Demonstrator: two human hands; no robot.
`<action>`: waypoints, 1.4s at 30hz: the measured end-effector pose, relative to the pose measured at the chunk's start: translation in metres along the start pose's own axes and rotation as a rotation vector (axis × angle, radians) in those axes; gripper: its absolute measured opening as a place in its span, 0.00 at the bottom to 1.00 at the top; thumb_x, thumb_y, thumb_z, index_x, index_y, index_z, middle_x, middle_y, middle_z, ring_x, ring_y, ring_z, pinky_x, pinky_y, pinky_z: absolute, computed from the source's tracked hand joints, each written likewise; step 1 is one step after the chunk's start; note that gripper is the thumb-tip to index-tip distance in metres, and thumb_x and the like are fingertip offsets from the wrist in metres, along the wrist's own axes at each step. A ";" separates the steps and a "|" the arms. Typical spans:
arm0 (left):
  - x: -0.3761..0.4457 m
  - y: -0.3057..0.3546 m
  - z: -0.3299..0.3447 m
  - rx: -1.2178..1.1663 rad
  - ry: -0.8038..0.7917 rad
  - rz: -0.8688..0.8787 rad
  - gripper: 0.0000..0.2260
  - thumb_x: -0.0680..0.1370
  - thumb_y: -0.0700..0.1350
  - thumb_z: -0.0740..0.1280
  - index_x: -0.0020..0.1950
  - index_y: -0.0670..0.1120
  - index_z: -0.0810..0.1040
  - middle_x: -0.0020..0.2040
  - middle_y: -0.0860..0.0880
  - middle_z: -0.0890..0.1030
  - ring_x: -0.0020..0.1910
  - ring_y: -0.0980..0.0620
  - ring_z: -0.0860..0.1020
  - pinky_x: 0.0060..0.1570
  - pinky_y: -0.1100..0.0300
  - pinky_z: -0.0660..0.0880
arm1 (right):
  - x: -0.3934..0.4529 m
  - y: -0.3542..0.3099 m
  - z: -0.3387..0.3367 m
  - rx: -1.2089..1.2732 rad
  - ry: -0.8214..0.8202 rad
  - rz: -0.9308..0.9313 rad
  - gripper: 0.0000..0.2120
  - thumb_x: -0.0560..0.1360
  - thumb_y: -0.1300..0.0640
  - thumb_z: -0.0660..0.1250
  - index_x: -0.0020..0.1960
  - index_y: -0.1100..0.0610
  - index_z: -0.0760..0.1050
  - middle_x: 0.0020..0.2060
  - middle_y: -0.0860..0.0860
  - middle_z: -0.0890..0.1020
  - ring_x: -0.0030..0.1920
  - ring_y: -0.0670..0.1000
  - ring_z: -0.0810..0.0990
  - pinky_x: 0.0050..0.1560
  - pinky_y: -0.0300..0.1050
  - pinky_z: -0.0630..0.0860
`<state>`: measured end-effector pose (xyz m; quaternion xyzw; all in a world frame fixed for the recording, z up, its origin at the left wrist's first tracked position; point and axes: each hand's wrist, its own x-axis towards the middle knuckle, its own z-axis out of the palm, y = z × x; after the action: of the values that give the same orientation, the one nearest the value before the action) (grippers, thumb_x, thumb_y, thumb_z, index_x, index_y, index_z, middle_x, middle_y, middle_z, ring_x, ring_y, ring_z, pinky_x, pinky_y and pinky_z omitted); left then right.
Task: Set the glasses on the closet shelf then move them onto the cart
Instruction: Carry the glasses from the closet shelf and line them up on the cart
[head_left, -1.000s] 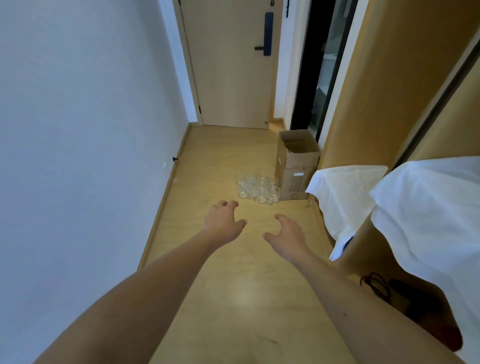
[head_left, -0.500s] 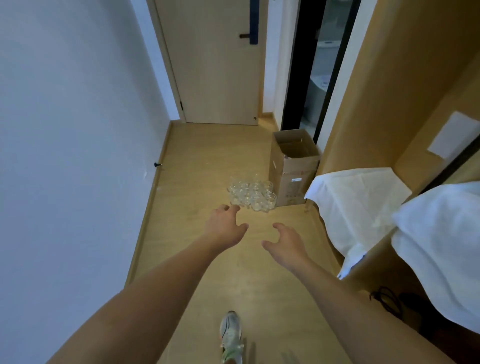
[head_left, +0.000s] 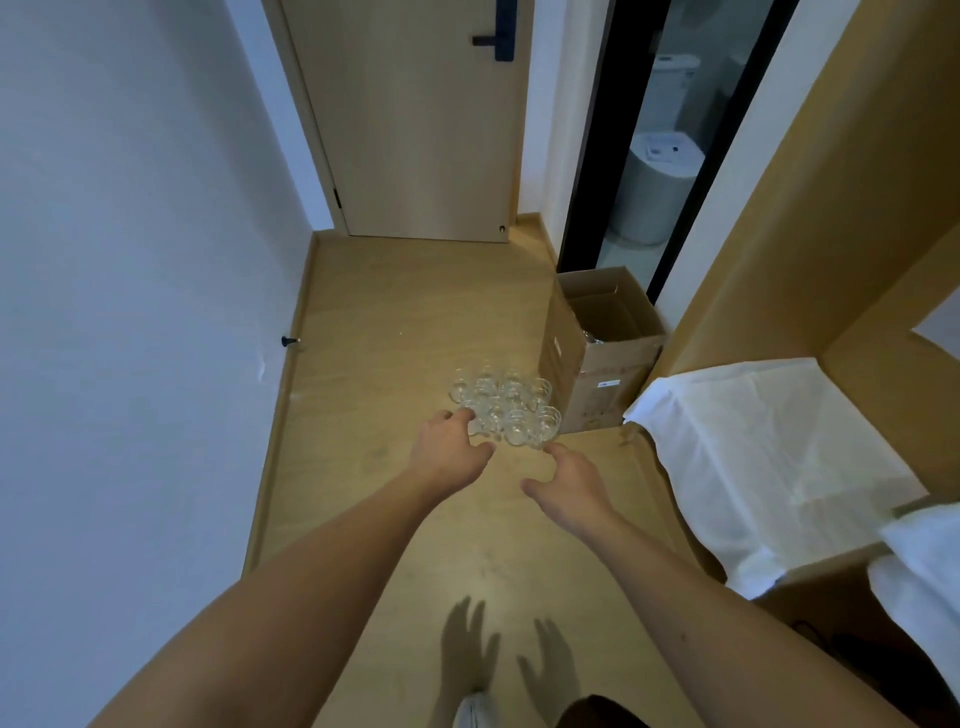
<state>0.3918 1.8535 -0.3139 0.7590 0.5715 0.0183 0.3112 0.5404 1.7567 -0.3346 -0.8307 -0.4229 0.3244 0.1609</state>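
Several clear glasses (head_left: 506, 405) stand bunched together on the wooden floor, beside a cardboard box. My left hand (head_left: 449, 454) is stretched out just short of the cluster's near left side, fingers loosely curled and holding nothing. My right hand (head_left: 569, 480) is extended beside it, a little nearer to me, thumb spread and empty. Neither hand clearly touches a glass. To the right, closet shelves draped in white cloth (head_left: 769, 457) show between tan panels. No cart is in view.
An open cardboard box (head_left: 602, 358) stands against the closet panel just right of the glasses. A closed door (head_left: 415, 130) ends the narrow hallway, with a bathroom doorway (head_left: 654, 156) to its right. A white wall (head_left: 130, 312) runs along the left. My shoe (head_left: 475, 712) is at the bottom edge.
I have stepped forward along the hallway, so the glasses and box are nearer. Both hands have reached closer to the cluster, the left one now almost at it.
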 end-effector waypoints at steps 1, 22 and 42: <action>0.009 -0.001 -0.002 -0.009 -0.008 -0.008 0.28 0.79 0.55 0.68 0.76 0.48 0.68 0.73 0.43 0.70 0.71 0.42 0.70 0.68 0.52 0.70 | 0.009 -0.004 -0.001 0.000 0.000 0.003 0.32 0.74 0.46 0.73 0.75 0.53 0.68 0.70 0.56 0.74 0.70 0.57 0.72 0.66 0.48 0.71; 0.322 -0.004 -0.007 -0.105 -0.147 -0.247 0.26 0.79 0.55 0.68 0.74 0.46 0.70 0.70 0.41 0.73 0.69 0.41 0.72 0.66 0.54 0.69 | 0.321 -0.046 -0.009 -0.015 -0.233 0.117 0.33 0.75 0.48 0.73 0.76 0.56 0.68 0.69 0.57 0.76 0.69 0.57 0.74 0.65 0.45 0.71; 0.511 -0.100 0.170 -0.360 -0.268 -0.578 0.24 0.78 0.56 0.70 0.72 0.51 0.73 0.69 0.46 0.76 0.65 0.46 0.76 0.64 0.53 0.73 | 0.535 0.043 0.155 0.084 -0.420 0.399 0.30 0.76 0.48 0.70 0.75 0.55 0.68 0.68 0.56 0.77 0.68 0.56 0.75 0.64 0.46 0.69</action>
<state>0.5481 2.2417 -0.6678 0.4949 0.7043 -0.0699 0.5042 0.6925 2.1620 -0.6871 -0.8048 -0.2612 0.5316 0.0372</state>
